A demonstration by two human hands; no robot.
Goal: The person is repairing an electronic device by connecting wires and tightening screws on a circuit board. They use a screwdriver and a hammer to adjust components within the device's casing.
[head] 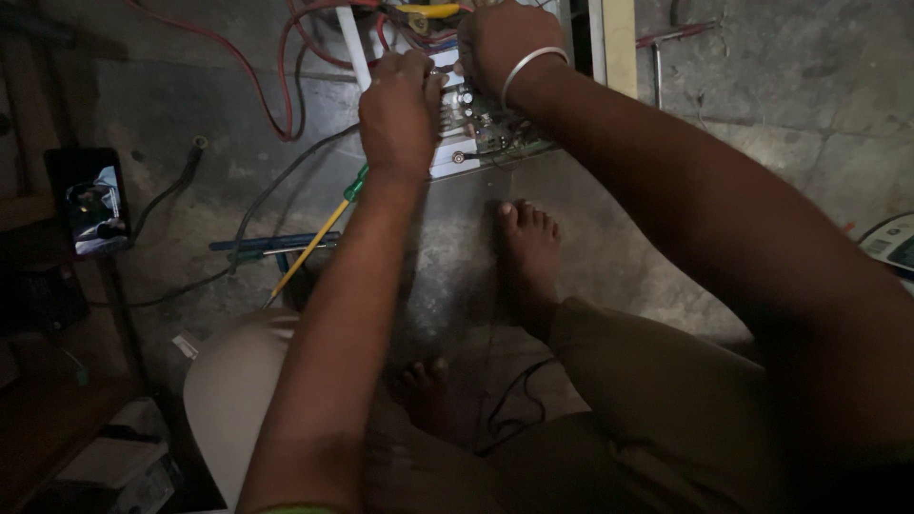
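Landmark: circuit board (481, 128), lying on the concrete floor (762, 105) at top centre of the head view, its near edge a pale metal strip.

Left hand (400, 114): curled, fingers drawn together, knuckles up, resting on the left half of the board. Fingertips meet the right hand's over the board's middle. What they pinch is hidden under the knuckles; cannot tell.

Right hand (500, 43): also curled with fingers pressed together, over the far right part of the board, a metal bangle (533, 67) at the wrist. Its fingertips are down among the components; held item not visible.

Edges: the board's near edge is bare and unobstructed between the two wrists. Its far edge is crowded by red wires (286, 86) and a yellow-handled tool (428, 11). A white tube (354, 48) runs along the board's left side, touching the left hand.

Open room: just below the board's near edge, bare floor, then the person's foot (528, 252), near but apart from the board. To the board's lower left, a screwdriver with green collar and yellow shaft (319, 233) lies slanted beneath the left forearm; beside it, dark blue-handled tools (271, 246). Well left of the board, a phone (90, 202) with lit screen stands. Right of the board, a pale upright strip (619, 43), then open concrete.
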